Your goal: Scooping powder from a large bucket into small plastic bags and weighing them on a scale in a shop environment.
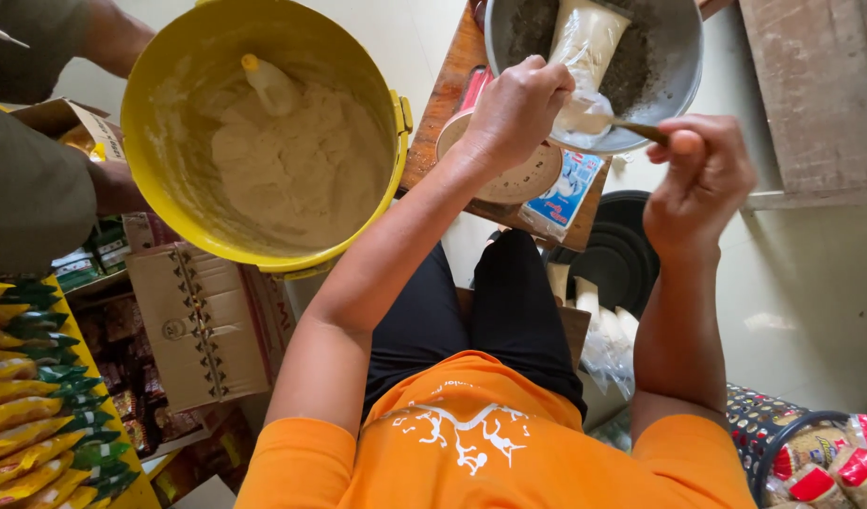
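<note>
Bag (584,42) hangs pinched in left grip (514,113); right grip (702,179) holds spoon (631,125) beneath.

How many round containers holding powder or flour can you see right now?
2. The big yellow plastic bucket of pale flour sits upper left; the grey metal bowl of dark powder sits upper right, by both hands. Others may be hidden.

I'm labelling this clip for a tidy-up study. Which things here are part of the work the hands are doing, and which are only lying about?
In use:
left hand gripping the clear bag of powder
right hand holding the spoon
metal bowl beneath the bag

Lying about:
yellow bucket of pale powder with a scoop
cardboard box
yellow snack packets
black stool
</note>
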